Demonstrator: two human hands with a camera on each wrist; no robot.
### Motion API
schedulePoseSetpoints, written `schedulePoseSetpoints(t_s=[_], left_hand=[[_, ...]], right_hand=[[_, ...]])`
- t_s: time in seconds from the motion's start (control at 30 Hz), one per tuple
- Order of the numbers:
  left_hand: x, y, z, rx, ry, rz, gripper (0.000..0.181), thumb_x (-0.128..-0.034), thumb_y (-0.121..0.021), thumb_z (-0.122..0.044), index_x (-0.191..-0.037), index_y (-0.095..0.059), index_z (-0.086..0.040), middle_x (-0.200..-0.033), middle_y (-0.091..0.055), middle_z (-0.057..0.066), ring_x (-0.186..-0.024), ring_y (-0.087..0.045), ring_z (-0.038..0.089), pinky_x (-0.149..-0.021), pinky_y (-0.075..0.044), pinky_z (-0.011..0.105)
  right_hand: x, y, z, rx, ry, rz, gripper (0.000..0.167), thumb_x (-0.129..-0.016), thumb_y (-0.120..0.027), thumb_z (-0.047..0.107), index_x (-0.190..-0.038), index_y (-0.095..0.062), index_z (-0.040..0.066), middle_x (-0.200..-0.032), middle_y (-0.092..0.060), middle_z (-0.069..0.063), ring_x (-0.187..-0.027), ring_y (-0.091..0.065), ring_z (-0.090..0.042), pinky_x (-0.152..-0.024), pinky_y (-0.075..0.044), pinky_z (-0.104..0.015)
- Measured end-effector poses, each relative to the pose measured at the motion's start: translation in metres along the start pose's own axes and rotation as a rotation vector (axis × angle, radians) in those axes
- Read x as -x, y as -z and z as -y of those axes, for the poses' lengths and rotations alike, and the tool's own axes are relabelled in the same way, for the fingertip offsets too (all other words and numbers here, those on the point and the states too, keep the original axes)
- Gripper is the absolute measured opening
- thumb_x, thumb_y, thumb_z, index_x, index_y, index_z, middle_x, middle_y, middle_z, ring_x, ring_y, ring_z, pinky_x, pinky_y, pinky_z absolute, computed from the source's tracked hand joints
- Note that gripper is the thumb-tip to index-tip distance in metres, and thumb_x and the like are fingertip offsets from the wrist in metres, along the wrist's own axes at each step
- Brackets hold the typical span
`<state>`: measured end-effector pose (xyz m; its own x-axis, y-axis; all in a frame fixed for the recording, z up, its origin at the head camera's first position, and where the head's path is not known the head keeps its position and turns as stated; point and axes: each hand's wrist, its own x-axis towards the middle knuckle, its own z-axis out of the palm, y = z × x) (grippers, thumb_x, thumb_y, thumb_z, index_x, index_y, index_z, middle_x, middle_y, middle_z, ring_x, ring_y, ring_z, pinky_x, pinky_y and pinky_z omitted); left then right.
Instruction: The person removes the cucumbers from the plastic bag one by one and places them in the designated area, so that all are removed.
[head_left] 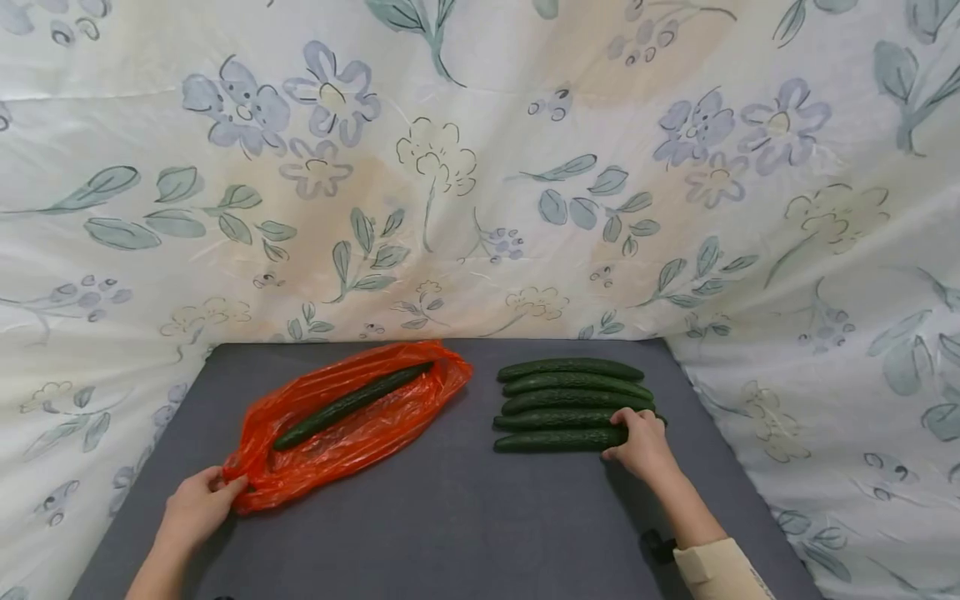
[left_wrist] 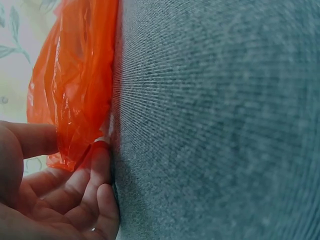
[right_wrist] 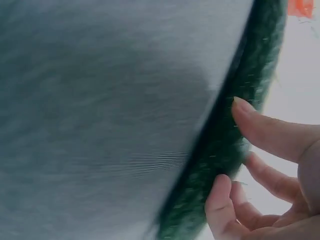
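An orange-red plastic bag (head_left: 352, 454) lies spread on the left of the table, with one long green cucumber (head_left: 352, 406) on it. My left hand (head_left: 197, 507) pinches the bag's near left corner. In the left wrist view the thumb and fingers (left_wrist: 40, 140) have the crinkled plastic (left_wrist: 75, 95) between them, low beside the grey surface. On the right, several cucumbers (head_left: 573, 379) lie side by side in a stack of rows. My right hand (head_left: 641, 446) grips the right end of the nearest cucumber (head_left: 551, 440), thumb and fingertips (right_wrist: 244, 107) touching its dark bumpy skin (right_wrist: 225, 142).
A dark grey cloth covers the table (head_left: 450, 533). Floral curtain fabric (head_left: 480, 192) hangs behind it and along both sides. A small dark object (head_left: 657, 546) sits by the right wrist, near the cream sleeve (head_left: 720, 571).
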<state>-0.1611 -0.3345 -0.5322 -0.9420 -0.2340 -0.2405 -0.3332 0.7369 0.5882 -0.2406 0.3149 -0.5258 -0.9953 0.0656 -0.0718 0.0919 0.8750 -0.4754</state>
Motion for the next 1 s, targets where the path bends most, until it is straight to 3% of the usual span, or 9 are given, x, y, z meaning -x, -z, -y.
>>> schedulePoseSetpoints(t_s=[0.1, 0.3, 0.47, 0.73, 1.0], left_hand=[[0.001, -0.002, 0.001, 0.012, -0.004, 0.001, 0.043, -0.0998, -0.057, -0.038, -0.106, -0.058, 0.005, -0.08, -0.055, 0.006, -0.077, -0.051, 0.022, -0.064, -0.037, 0.034], [-0.001, -0.002, 0.004, 0.015, -0.003, 0.011, 0.053, -0.0987, -0.058, -0.04, -0.116, -0.057, 0.011, -0.085, -0.06, 0.008, -0.08, -0.054, 0.023, -0.065, -0.04, 0.034], [-0.005, -0.002, 0.003, 0.031, -0.007, 0.015, 0.045, -0.0996, -0.057, -0.038, -0.108, -0.059, 0.006, -0.078, -0.054, 0.005, -0.074, -0.05, 0.02, -0.063, -0.036, 0.034], [-0.005, 0.0, 0.0, 0.043, 0.023, 0.028, 0.062, -0.0976, -0.059, -0.04, -0.124, -0.052, 0.016, -0.089, -0.061, 0.013, -0.083, -0.054, 0.026, -0.064, -0.04, 0.033], [-0.006, 0.001, -0.001, 0.054, 0.026, 0.031, 0.062, -0.0977, -0.059, -0.038, -0.126, -0.051, 0.017, -0.092, -0.063, 0.015, -0.084, -0.055, 0.027, -0.065, -0.041, 0.033]], right_hand=[[0.002, 0.005, 0.015, -0.018, 0.022, -0.009, 0.064, -0.079, -0.087, 0.018, -0.133, -0.055, 0.004, -0.137, -0.04, -0.032, -0.125, -0.035, -0.053, -0.088, -0.042, -0.061], [0.002, 0.01, 0.057, -0.121, 0.166, -0.079, 0.067, -0.083, -0.084, 0.019, -0.141, -0.052, 0.006, -0.134, -0.05, -0.024, -0.119, -0.052, -0.044, -0.092, -0.047, -0.056], [-0.004, 0.009, 0.092, -0.181, 0.254, -0.078, 0.067, -0.084, -0.083, 0.016, -0.144, -0.052, 0.012, -0.142, -0.048, -0.019, -0.128, -0.05, -0.041, -0.097, -0.046, -0.057], [-0.017, 0.003, 0.141, -0.246, 0.359, -0.088, 0.059, -0.083, -0.084, 0.014, -0.136, -0.06, 0.017, -0.139, -0.054, -0.011, -0.128, -0.053, -0.035, -0.097, -0.048, -0.054], [-0.027, -0.001, 0.183, -0.289, 0.474, -0.079, 0.05, -0.085, -0.082, 0.011, -0.132, -0.064, 0.016, -0.133, -0.06, -0.008, -0.124, -0.057, -0.032, -0.096, -0.05, -0.051]])
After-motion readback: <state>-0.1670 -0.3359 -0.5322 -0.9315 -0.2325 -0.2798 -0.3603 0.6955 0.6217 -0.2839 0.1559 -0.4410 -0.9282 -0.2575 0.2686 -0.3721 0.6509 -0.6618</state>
